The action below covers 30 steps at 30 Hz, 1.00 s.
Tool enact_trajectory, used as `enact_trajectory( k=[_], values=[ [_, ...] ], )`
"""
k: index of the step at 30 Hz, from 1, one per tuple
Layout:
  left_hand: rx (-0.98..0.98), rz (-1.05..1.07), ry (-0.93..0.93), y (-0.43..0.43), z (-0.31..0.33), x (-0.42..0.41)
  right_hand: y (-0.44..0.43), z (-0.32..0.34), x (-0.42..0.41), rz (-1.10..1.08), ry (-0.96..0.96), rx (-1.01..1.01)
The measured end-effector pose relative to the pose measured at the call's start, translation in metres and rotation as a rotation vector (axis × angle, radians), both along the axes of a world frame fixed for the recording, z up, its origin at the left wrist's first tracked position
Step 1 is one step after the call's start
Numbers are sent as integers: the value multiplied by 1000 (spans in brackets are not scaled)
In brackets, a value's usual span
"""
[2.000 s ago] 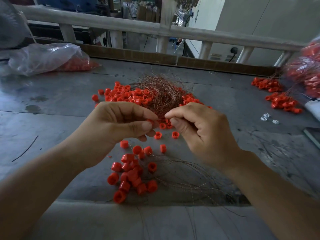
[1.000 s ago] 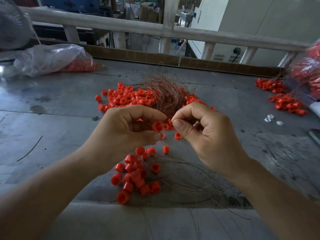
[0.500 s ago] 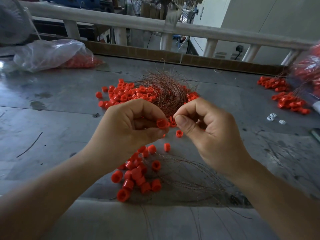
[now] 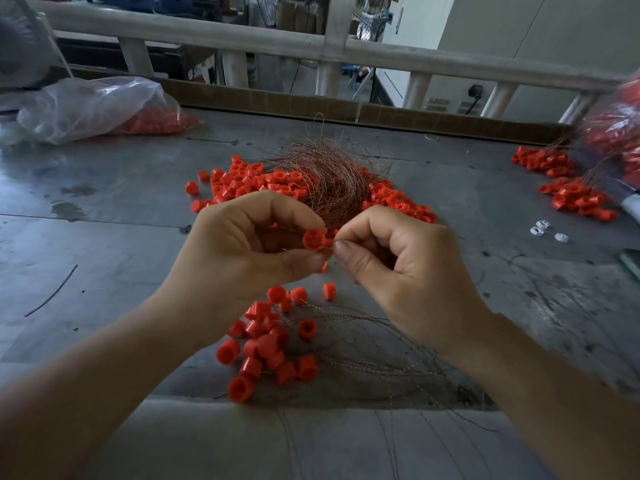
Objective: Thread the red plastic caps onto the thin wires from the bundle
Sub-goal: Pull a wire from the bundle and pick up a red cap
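Observation:
My left hand (image 4: 242, 247) pinches a red plastic cap (image 4: 314, 240) between thumb and forefinger, its open end turned toward me. My right hand (image 4: 398, 268) sits just right of it, thumb and forefinger pinched together at the cap's side, apparently on a thin wire that is too fine to make out. Behind both hands lies the tangled bundle of copper-coloured wires (image 4: 329, 181) on a spread of loose red caps (image 4: 249, 178). Below my hands a cluster of caps strung on wires (image 4: 270, 344) rests on the grey metal table (image 4: 104, 237).
A clear plastic bag of red caps (image 4: 100, 109) lies at the back left. More capped wires (image 4: 568, 192) and another bag (image 4: 620, 133) are at the right edge, with small white parts (image 4: 547, 232) nearby. A pale railing (image 4: 311, 46) runs behind the table. A stray wire (image 4: 52, 292) lies left.
The cap in my left hand has turned from hidden behind my thumb to showing its open end. Both hands have risen slightly and closed in until the fingertips nearly meet.

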<state>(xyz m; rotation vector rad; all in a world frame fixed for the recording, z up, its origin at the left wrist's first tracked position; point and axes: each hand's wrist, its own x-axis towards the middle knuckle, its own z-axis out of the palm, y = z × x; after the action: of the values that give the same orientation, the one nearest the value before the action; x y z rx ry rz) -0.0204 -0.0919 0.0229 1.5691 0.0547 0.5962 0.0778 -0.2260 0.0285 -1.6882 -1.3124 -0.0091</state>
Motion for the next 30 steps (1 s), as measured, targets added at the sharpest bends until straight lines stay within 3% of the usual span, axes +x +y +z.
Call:
enact_trajectory(
  k=[5,22,30],
  values=[
    [-121,-114,16,3,3,-1,-2,2,4,-44,28,13],
    [-162,-145,13,5,3,-4,-1,4,2,-41,16,-8],
    [-216,-205,29,8,1,-3,-2,5,4,9,164,-57]
  ],
)
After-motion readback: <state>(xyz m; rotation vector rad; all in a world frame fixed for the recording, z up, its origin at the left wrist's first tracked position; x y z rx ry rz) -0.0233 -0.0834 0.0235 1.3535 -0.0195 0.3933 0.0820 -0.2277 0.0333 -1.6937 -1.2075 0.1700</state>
